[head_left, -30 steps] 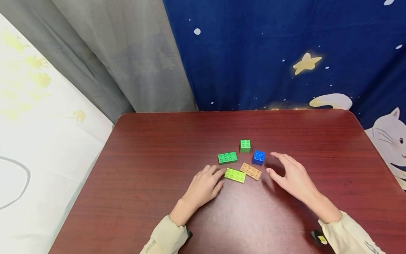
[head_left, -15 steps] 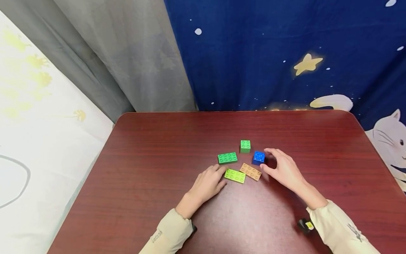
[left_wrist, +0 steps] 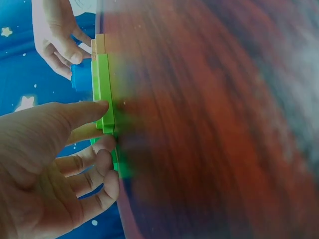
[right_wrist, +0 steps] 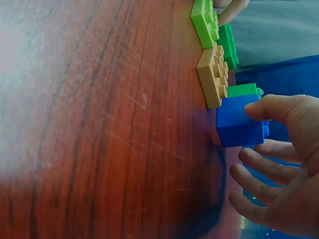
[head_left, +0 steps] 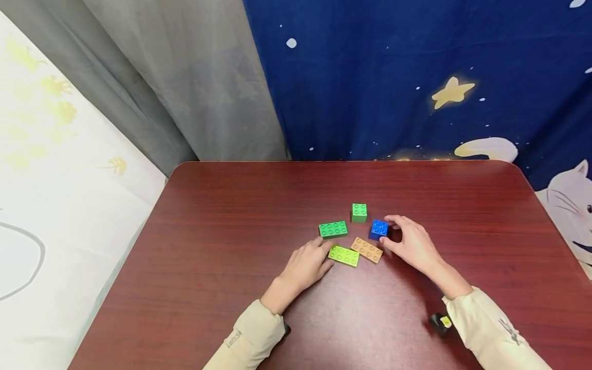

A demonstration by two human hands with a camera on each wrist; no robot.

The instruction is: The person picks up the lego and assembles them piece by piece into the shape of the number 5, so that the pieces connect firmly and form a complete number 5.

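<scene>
A lime-green brick (head_left: 344, 255) lies flat on the table, its left end between the thumb and index finger of my left hand (head_left: 303, 267). In the left wrist view my left hand (left_wrist: 60, 164) has its thumb tip on the lime brick's (left_wrist: 103, 89) side; the other fingers curl loosely below. My right hand (head_left: 413, 245) pinches the small blue brick (head_left: 378, 229) from the right. The right wrist view shows the right thumb on the blue brick's (right_wrist: 241, 122) near face, the index finger partly hidden behind it. A tan brick (head_left: 367, 250) lies between the hands, beside the lime one.
A dark green long brick (head_left: 333, 229) and a small green square brick (head_left: 358, 213) stand farther back. All rest on a reddish-brown table (head_left: 231, 205). Behind its far edge hang a grey curtain (head_left: 185, 77) and a blue starry curtain (head_left: 351, 77).
My right hand has moved left to the blue brick, its thumb and index finger closing in on it. My left hand has shifted slightly right to the lime brick's end. The bricks have stayed put.
</scene>
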